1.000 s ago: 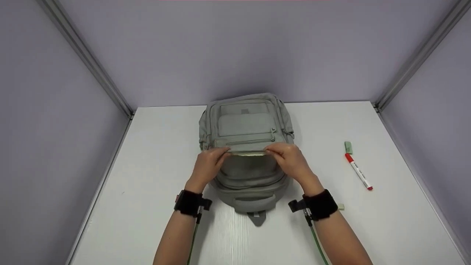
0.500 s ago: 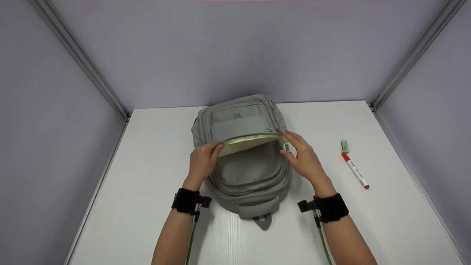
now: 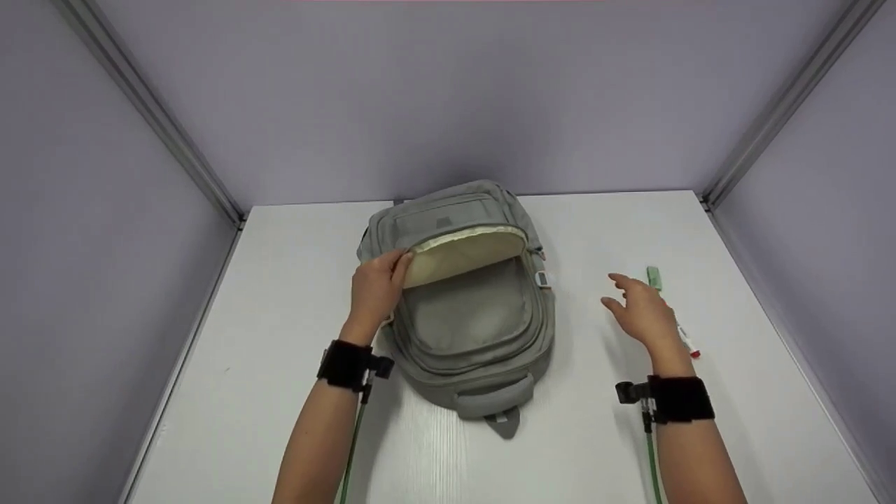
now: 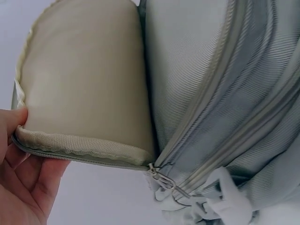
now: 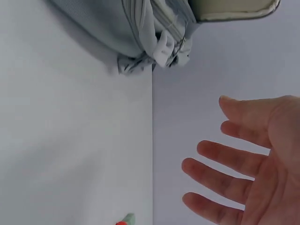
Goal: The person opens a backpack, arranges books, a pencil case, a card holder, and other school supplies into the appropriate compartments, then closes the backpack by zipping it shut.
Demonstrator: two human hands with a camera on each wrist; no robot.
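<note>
A grey backpack (image 3: pixel 467 329) lies flat on the white table (image 3: pixel 245 364), its front pocket flap (image 3: pixel 463 253) folded back to show a cream lining (image 4: pixel 84 79). My left hand (image 3: pixel 374 290) grips the flap's left edge and holds it up; my thumb (image 4: pixel 14 123) presses the zip edge. My right hand (image 3: pixel 640 311) hovers open above the table, right of the backpack, fingers spread (image 5: pixel 220 166), holding nothing. A red-capped marker (image 3: pixel 687 341) lies partly under that hand. A small green eraser (image 3: pixel 654 277) sits just beyond my fingertips.
Grey booth walls with metal corner rails (image 3: pixel 784 105) close the table on three sides. The backpack's carry handle (image 3: pixel 493 399) points toward me. Zip pulls (image 5: pixel 171 47) hang at the bag's right side. Black wrist straps with green cables are on both forearms.
The pocket flap has been lifted further open by my left hand. My right hand let go of the backpack and moved right, over the marker.
</note>
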